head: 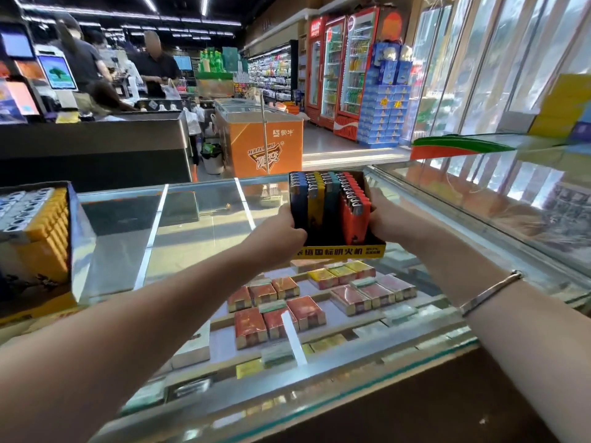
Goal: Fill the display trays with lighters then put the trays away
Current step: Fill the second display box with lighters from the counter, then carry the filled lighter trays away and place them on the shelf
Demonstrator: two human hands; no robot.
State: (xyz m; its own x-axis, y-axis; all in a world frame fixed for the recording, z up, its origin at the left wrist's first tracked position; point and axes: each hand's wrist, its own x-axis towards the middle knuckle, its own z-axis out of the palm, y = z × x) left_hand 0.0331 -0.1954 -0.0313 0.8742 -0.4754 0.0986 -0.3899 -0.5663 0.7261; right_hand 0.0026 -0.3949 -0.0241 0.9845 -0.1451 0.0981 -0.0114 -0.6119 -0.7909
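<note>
Hands out front: left hand [289,230] and right hand [385,223] grip a black display tray [339,249] from both sides, over the glass tabletop [198,219]. Lighters [329,203] fill it: blue, yellow, teal, red. Yellow front strip shows Chinese characters.

- Both arms reach forward, bare and nearly straight, drawing closer together toward the hands.
- Left hand [287,233]: back of the hand up, fingers curled round the left side of the tray [339,249], gripping it.
- Right hand [385,220]: set against the tray's right side, fingers wrapped round it and mostly hidden from view.
- Right wrist wears a thin metal bangle [489,292].
- The hands sit level, the tray held between them.
</note>
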